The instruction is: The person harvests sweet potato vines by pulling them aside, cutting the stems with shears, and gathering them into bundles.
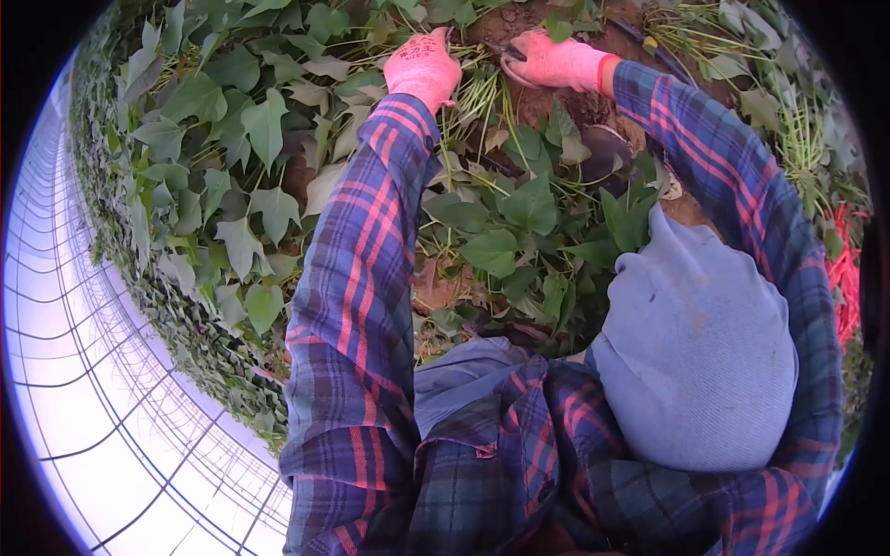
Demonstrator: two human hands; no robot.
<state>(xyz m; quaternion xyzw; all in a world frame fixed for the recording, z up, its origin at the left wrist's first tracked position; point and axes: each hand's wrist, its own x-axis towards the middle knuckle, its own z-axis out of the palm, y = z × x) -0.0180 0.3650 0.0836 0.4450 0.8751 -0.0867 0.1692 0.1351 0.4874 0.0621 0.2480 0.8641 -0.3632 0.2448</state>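
Observation:
My left hand (424, 69), in a pink glove with dark print, is closed at the top centre among leafy sweet potato vines (533, 204). Its fingers grip green vine stems (477, 102), though the fingertips are partly hidden. To its right, my right hand (561, 63), also gloved in pink, is closed round a dark metal tool that looks like scissors (505, 52). The blades point left toward the stems and my left hand; a leaf covers part of the glove. Brown soil shows just below my right hand.
Dense foliage (232, 130) spreads along the left. Cut-looking stems (802, 139) and red strings (844, 273) lie at the right. A dark tube (649, 46) runs over the soil. My bent knee (700, 334) rises lower right, with a shoe (607, 153) beyond it.

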